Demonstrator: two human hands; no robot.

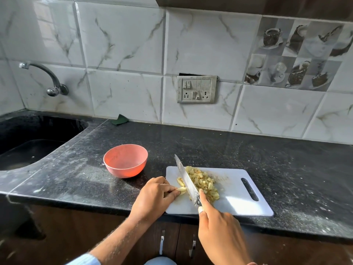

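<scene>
A white cutting board (238, 192) lies at the front edge of the black counter. On it sits a heap of small pale yellow diced pieces (202, 181). My right hand (219, 226) grips the handle of a large kitchen knife (186, 177), index finger stretched along the blade's spine; the blade slants across the board, just left of the heap. My left hand (152, 197) pinches an uncut yellow strip (181, 189) against the board's left edge, right beside the blade. Another uncut piece (180, 181) lies just behind it.
An empty salmon-pink bowl (126, 159) stands on the counter (286, 159) left of the board. A black sink (28, 146) with a wall tap (51, 81) fills the far left. A green scrub pad (119, 119) leans at the wall, a switch plate (196, 89) above.
</scene>
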